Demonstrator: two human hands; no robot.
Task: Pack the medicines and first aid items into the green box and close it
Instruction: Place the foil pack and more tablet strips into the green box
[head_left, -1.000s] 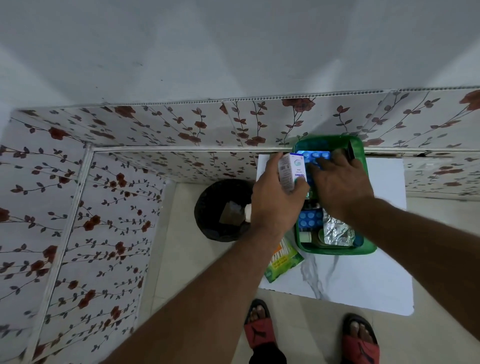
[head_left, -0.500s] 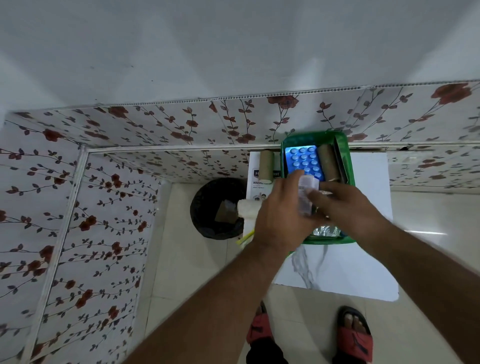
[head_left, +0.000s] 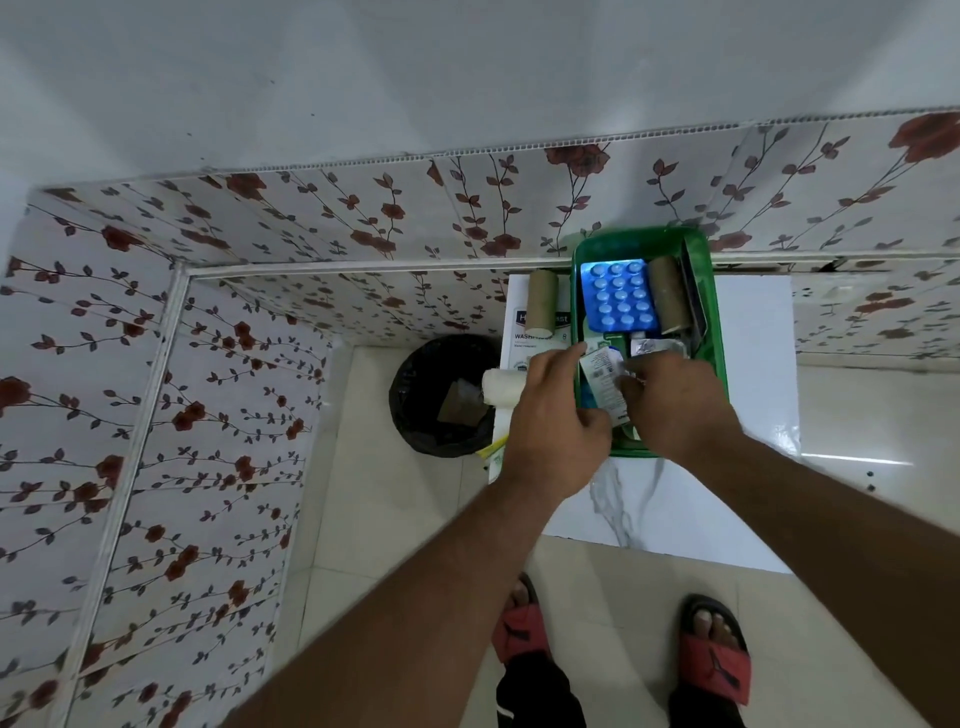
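Marbled white table (head_left: 675, 499), glossy, carried the green box (head_left: 714, 332) at its far edge against the flowered wall panel. Shifted since a second ago: small white carton (head_left: 602, 382), then upright at the box's far end, now lower over the box's near half, pinched by left hand (head_left: 550, 421) and right hand (head_left: 675, 400) together, fingers of both closed on it. Uncovered by that move: blue blister pack (head_left: 618, 301), flat, domed pills in rows, beside a brown cardboard roll (head_left: 670, 301) inside. Outside, left: second brown roll (head_left: 542, 301), white gauze roll (head_left: 503, 387).
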